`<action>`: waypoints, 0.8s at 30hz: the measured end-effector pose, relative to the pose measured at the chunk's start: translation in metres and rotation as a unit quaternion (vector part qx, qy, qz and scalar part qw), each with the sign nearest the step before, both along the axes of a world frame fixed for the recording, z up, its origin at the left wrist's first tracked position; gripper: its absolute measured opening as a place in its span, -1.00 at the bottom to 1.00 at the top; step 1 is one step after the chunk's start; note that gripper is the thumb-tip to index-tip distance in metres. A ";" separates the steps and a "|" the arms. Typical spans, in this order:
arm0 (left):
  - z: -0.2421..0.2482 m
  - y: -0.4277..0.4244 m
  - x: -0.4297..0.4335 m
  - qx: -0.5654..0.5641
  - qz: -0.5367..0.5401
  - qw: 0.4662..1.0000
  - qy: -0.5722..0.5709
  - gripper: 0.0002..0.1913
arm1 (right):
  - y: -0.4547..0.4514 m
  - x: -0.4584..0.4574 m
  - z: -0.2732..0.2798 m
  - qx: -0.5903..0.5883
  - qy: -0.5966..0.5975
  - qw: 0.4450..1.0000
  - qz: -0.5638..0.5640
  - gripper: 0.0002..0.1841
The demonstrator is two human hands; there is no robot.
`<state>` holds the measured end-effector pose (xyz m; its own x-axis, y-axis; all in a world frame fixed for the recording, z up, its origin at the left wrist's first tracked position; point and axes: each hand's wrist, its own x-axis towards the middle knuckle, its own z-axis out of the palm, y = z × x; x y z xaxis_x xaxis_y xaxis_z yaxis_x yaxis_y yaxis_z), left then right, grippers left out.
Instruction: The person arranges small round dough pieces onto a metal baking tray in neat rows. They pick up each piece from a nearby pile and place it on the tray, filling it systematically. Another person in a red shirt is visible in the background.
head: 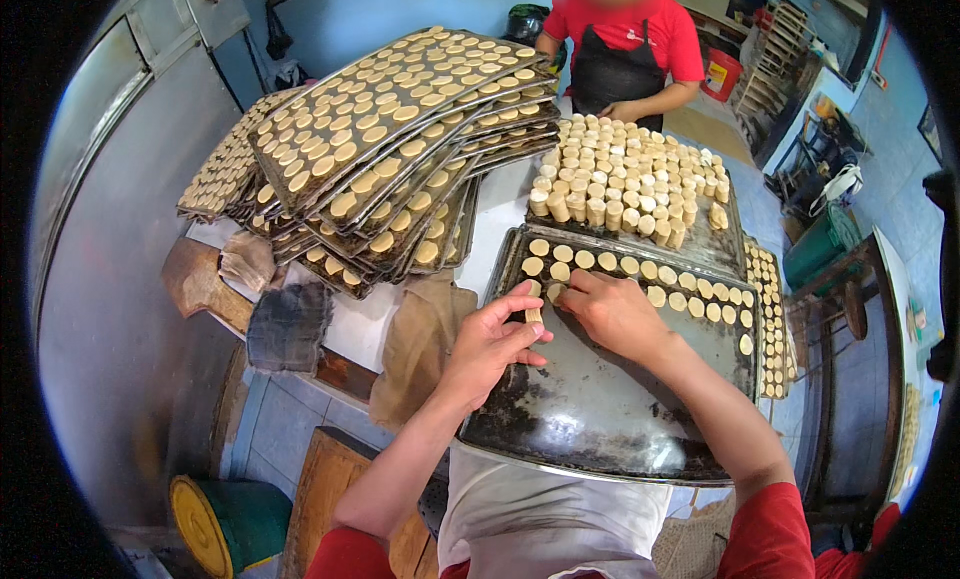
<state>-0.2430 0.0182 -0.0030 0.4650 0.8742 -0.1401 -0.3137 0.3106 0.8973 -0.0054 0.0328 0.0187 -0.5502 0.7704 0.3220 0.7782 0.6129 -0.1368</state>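
Observation:
A dark metal baking tray (600, 399) lies before me, with rows of round, pale dough discs (696, 307) across its far part. Between its thumb and fingers my left hand (491, 346) holds a short stack of dough discs (533, 315) above the tray's left side. My right hand (619, 312) is at the second and third rows, its fingertips at a disc (556, 292) lying on the tray; whether they grip it is hidden. Beyond this tray, many upright stacks of discs (622, 174) stand on another tray (724, 249).
Fanned, piled trays of discs (360, 121) rise at the left. A brown cloth (420, 346) and a dark cloth (289, 327) hang over the table edge. More filled trays (766, 316) lie at the right. A co-worker (622, 61) in a black apron stands across the table.

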 end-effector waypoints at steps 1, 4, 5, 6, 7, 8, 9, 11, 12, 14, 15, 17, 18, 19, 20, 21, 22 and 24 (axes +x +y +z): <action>0.001 -0.001 -0.001 -0.001 0.004 1.000 -0.002 -0.65 | 0.004 -0.001 -0.004 0.010 -0.020 1.000 0.012 -0.85; 0.001 -0.006 -0.004 -0.003 0.017 1.000 -0.005 -0.65 | 0.010 -0.006 -0.008 -0.023 -0.030 0.999 -0.015 -0.83; 0.001 -0.007 -0.005 -0.003 0.020 1.000 -0.003 -0.65 | 0.012 -0.007 -0.007 -0.038 -0.019 0.999 -0.020 -0.84; 0.001 -0.007 -0.005 -0.003 0.024 1.000 -0.002 -0.65 | 0.013 -0.007 -0.004 -0.053 -0.009 0.998 -0.026 -0.85; 0.000 -0.007 -0.005 -0.005 0.026 1.000 0.009 -0.65 | 0.014 -0.007 -0.002 -0.068 0.001 0.997 -0.031 -0.85; -0.001 -0.007 -0.005 -0.008 0.028 0.999 0.020 -0.66 | 0.014 -0.008 -0.003 -0.085 0.058 0.994 -0.035 -0.87; -0.002 -0.006 -0.004 -0.010 0.030 0.999 0.030 -0.66 | 0.014 -0.008 -0.005 -0.103 0.115 0.987 -0.038 -0.89; 0.001 -0.004 0.001 -0.020 0.027 0.998 0.055 -0.67 | 0.011 -0.010 -0.004 -0.177 0.213 0.960 -0.049 -0.88; 0.002 -0.004 0.002 -0.025 0.028 0.997 0.070 -0.67 | 0.007 -0.014 -0.001 -0.234 0.256 0.936 -0.053 -0.85; -0.001 -0.004 0.006 -0.012 0.046 0.997 0.063 -0.71 | 0.001 -0.019 0.004 -0.319 0.307 0.896 -0.043 -0.77; -0.001 -0.003 0.007 -0.004 0.053 0.997 0.059 -0.72 | -0.001 -0.021 0.006 -0.318 0.316 0.893 -0.038 -0.77; -0.001 -0.002 0.009 -0.003 0.060 0.996 0.062 -0.74 | -0.005 -0.024 0.008 -0.316 0.334 0.888 -0.028 -0.77; -0.001 -0.002 0.009 -0.003 0.064 0.996 0.063 -0.75 | -0.004 -0.024 0.007 -0.309 0.335 0.889 -0.026 -0.78; -0.001 -0.002 0.009 -0.001 0.067 0.996 0.065 -0.76 | -0.004 -0.024 0.005 -0.303 0.336 0.891 -0.023 -0.78; -0.001 -0.002 0.009 0.001 0.071 0.995 0.067 -0.76 | -0.003 -0.024 0.004 -0.297 0.337 0.893 -0.020 -0.78; -0.002 -0.002 0.009 0.002 0.075 0.995 0.069 -0.77 | -0.002 -0.024 0.004 -0.304 0.340 0.890 -0.023 -0.78; -0.002 -0.002 0.008 0.000 0.075 0.995 0.067 -0.76 | -0.001 -0.024 0.005 -0.312 0.342 0.886 -0.025 -0.78; -0.002 -0.001 0.006 -0.005 0.075 0.995 0.063 -0.76 | 0.001 -0.023 0.005 -0.303 0.334 0.891 -0.046 -0.79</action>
